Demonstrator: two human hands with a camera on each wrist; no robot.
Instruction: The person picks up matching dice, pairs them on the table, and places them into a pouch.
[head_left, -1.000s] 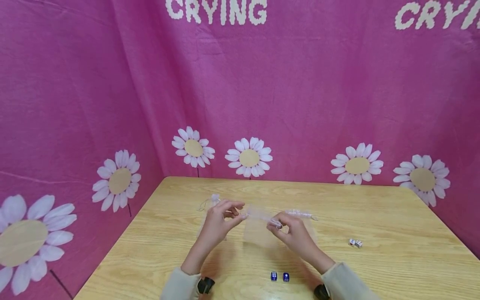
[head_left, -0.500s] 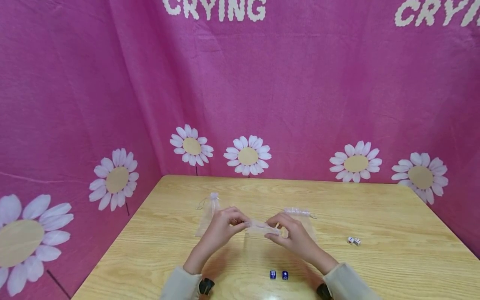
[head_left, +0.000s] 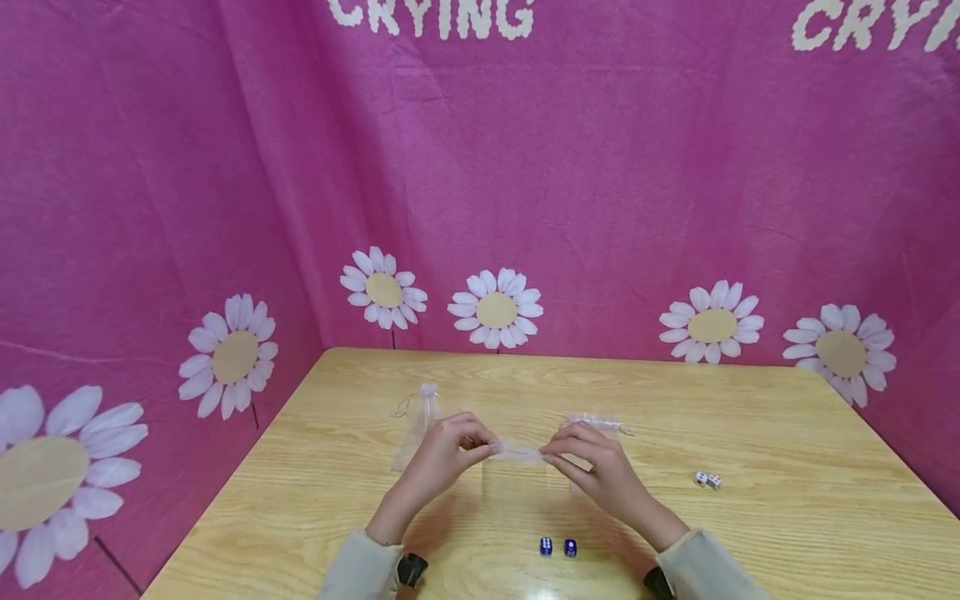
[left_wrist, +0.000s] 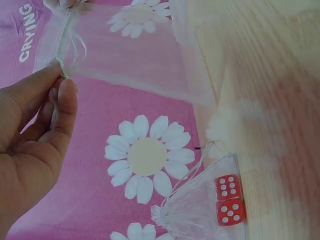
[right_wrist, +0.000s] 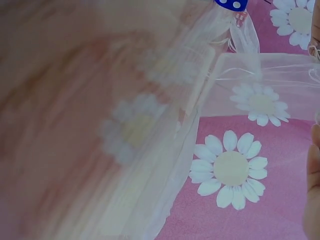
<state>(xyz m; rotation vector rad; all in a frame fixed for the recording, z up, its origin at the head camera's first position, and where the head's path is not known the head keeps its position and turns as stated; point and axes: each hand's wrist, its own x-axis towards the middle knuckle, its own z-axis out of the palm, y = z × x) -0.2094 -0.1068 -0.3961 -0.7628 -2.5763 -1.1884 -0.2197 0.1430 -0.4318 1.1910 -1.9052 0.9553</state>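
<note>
A sheer white drawstring pouch (head_left: 519,454) is stretched between both hands above the middle of the table. My left hand (head_left: 448,450) pinches one upper corner between thumb and fingertips. Thumb and fingers of my right hand (head_left: 603,467) pinch the opposite corner. In the left wrist view the held pouch (left_wrist: 135,55) hangs flat and see-through, its thin cord looped near the gathered top. Beyond my left hand lies a second pouch (head_left: 415,433); the left wrist view shows two red dice (left_wrist: 230,200) in it. Behind my right hand is another pouch (head_left: 592,419), partly hidden.
Two blue dice (head_left: 558,547) sit on the wooden table (head_left: 780,517) near its front, between the forearms. To the right of my right hand is a pair of white dice (head_left: 707,480). A pink flowered cloth (head_left: 600,208) hangs along the back and left.
My hands have tilted the pouch's top edge, which shows now as a narrow band between them. The right hand has shifted its grip along the edge and moved slightly right.
</note>
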